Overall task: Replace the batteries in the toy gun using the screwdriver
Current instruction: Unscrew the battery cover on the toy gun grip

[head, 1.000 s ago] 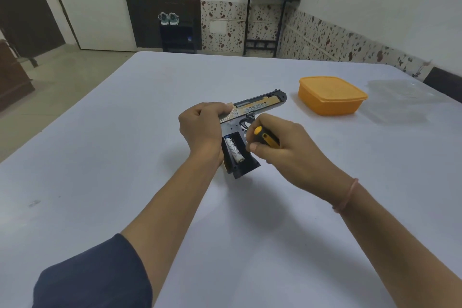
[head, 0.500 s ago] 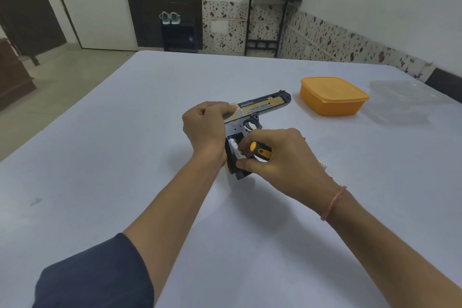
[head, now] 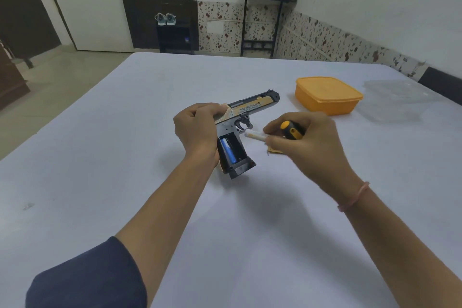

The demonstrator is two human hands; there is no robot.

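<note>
While both arms reach out over the white table (head: pixel 112 157), the toy gun (head: pixel 250 107) sits pretty much dead centre of it, held by the left hand (head: pixel 197 130). That hand's fingers are curled over the back end of the slide, the barrel points away and off to the right, and the grip angles down toward the person. Can't tell if the butt actually touches the table or hangs just above it.

The battery bay in the grip is open and facing up, and a blue battery (head: pixel 228 150) is lying in the slot on the left-hand side.

The right hand (head: pixel 307 147) is doing double duty. It's pinching a white battery (head: pixel 255 135) between thumb and fingertips, just right of the trigger guard and not touching the gun. The screwdriver (head: pixel 291 130) is tucked into the same hand, with only the black-and-yellow handle poking out between the curled fingers. The shaft is hidden. A pink band (head: pixel 355 196) is on that wrist.

A small tan piece (head: pixel 275 151) peeks out on the table under the right hand. No idea what it is from here.

Further back on the right there's an orange lidded box (head: pixel 327 95), with a clear plastic tray (head: pixel 400 100) right beside it. Against the far wall, a pair of shoes (head: pixel 165 18) sits on a dark stand.
</note>
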